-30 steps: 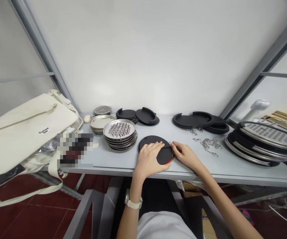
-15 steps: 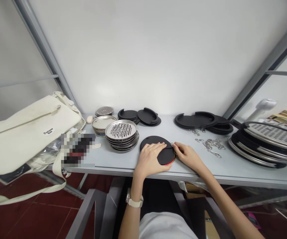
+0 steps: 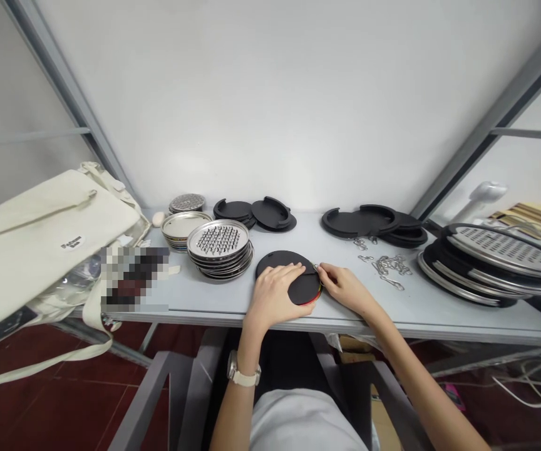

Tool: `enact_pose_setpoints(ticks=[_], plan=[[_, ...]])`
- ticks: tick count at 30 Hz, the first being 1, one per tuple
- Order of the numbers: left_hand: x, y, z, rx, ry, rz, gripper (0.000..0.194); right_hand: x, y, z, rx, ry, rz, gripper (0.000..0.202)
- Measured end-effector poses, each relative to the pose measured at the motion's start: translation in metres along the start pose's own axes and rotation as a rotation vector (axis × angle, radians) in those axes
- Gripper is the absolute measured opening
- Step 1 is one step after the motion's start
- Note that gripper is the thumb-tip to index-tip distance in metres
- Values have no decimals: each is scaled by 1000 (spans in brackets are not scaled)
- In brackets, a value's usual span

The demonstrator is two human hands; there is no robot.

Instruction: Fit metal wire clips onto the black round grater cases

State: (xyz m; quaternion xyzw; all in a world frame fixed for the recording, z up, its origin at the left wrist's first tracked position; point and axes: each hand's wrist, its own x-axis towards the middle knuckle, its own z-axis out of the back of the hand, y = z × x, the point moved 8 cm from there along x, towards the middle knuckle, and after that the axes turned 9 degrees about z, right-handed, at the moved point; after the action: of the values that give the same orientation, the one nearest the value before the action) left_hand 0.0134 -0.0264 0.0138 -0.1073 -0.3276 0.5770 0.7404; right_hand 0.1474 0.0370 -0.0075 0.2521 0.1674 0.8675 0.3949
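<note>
A flat black disc (image 3: 282,258), with a red and yellow layer showing at its lower right edge, lies near the front of the table. My left hand (image 3: 275,294) grips it, the fingers over its top and the thumb along the near edge. At the disc's right edge, my right hand (image 3: 340,285) pinches a small metal clip (image 3: 315,267), partly hidden by the fingertips. Several loose metal clips (image 3: 390,266) are heaped to the right. Left of the disc stands a stack of round metal graters (image 3: 218,241).
Metal lids (image 3: 186,222) and another grater stack (image 3: 187,202) stand behind left. Black rimmed discs (image 3: 273,213) and black holders (image 3: 362,221) line the wall. Large graters (image 3: 491,263) pile up at right. A cream bag (image 3: 54,232) covers the left end.
The view has shifted slightly, so everything appears a little further left. Both hands keep their places on the disc and at its right edge.
</note>
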Motion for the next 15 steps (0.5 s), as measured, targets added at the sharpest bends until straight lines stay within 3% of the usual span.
enact_pose_setpoints(ticks=[15], plan=[[1,-4,-1,-1,-23,10,61,0,0,2,-51,81,20,31]])
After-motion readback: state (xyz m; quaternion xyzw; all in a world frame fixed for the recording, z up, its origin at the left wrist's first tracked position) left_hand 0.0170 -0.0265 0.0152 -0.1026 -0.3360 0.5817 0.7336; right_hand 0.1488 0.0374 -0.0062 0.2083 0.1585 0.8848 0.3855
